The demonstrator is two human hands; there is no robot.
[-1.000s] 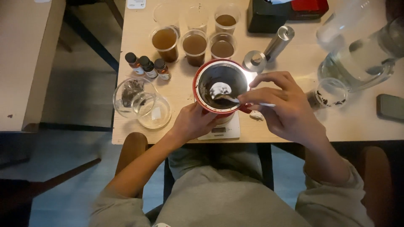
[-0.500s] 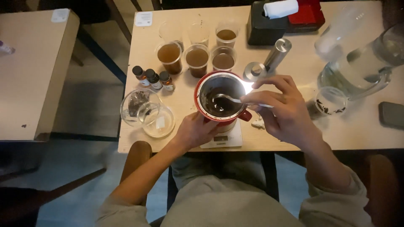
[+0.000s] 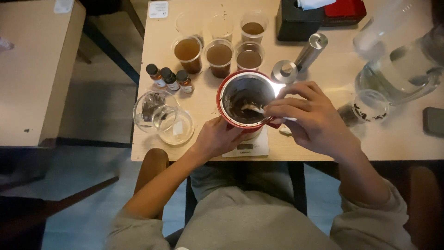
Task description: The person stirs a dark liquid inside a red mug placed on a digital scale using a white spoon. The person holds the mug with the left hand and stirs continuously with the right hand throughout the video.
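Note:
A red mug [image 3: 245,99] with dark residue inside stands on a small white scale [image 3: 247,147] near the table's front edge. My left hand [image 3: 216,137] grips the mug's lower left side. My right hand [image 3: 309,118] pinches a metal spoon [image 3: 253,109] whose bowl rests inside the mug. Both forearms reach in from the bottom of the head view.
Several clear cups of brown liquid [image 3: 219,54] stand behind the mug. Three small dark bottles [image 3: 170,78] and two glass bowls [image 3: 163,116] sit left. A metal cylinder [image 3: 311,52], a glass pitcher [image 3: 400,65], a small glass [image 3: 371,105] and a black box [image 3: 303,21] lie right.
The white clump seen in the mug a second ago is gone, leaving dark contents. The spoon has shifted inside the mug, and the view has drifted slightly.

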